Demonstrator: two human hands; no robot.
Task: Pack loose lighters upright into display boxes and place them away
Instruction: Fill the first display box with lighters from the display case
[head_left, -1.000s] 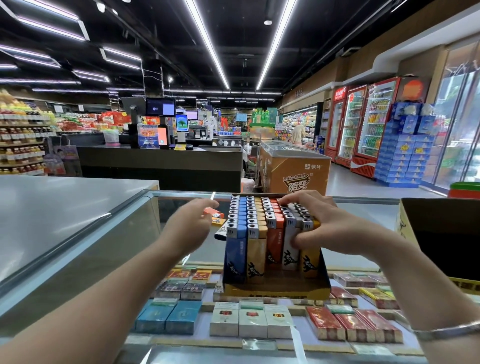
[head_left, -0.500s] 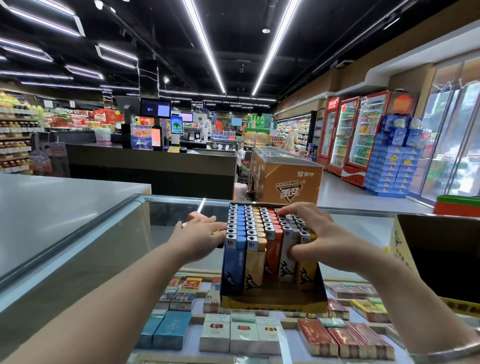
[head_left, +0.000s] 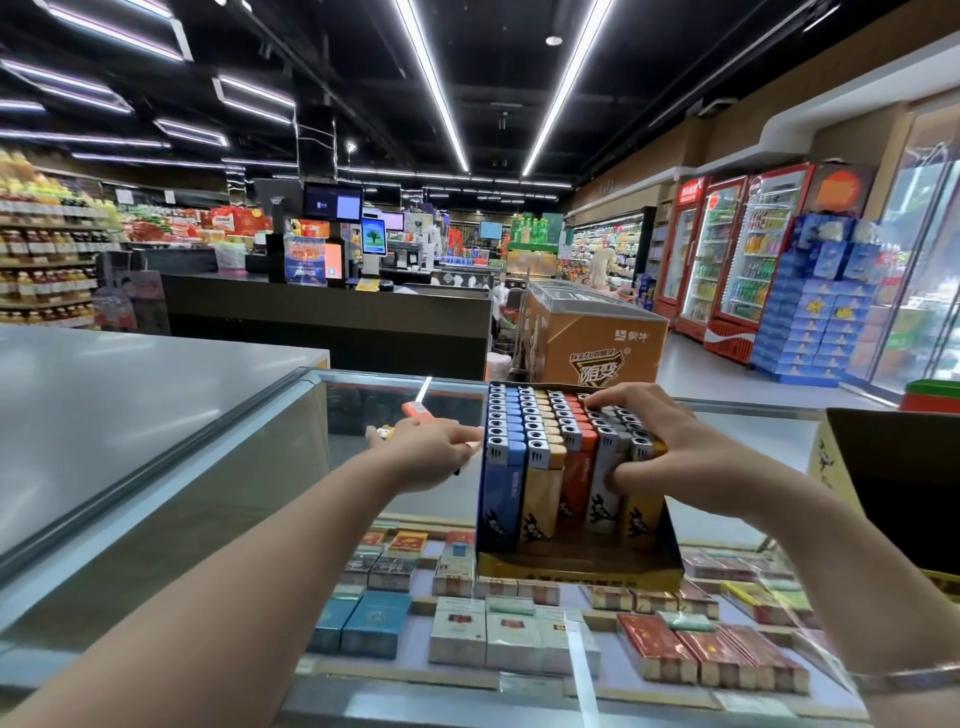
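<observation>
A yellow-and-blue display box (head_left: 576, 569) stands on the glass counter (head_left: 363, 483), filled with rows of upright lighters (head_left: 535, 441) in blue, tan, orange, grey and yellow. My right hand (head_left: 670, 457) grips the right-hand rows, fingers over the tops and thumb on the front. My left hand (head_left: 426, 452) is curled against the box's left side, fingertips touching it; a dark lighter end pokes out under the palm. An orange loose lighter (head_left: 417, 410) and a yellow one (head_left: 385, 431) show just beyond that hand.
An open dark cardboard box (head_left: 893, 478) stands at the right on the counter. Cigarette packs (head_left: 514, 639) lie under the glass. A grey countertop (head_left: 104, 405) adjoins on the left. Beyond are a checkout desk, a freezer chest and drink fridges.
My left hand has moved right, up against the box's left side, with fingers now stretched toward it. My right hand keeps its hold on the right-hand lighters. The camera has tilted.
</observation>
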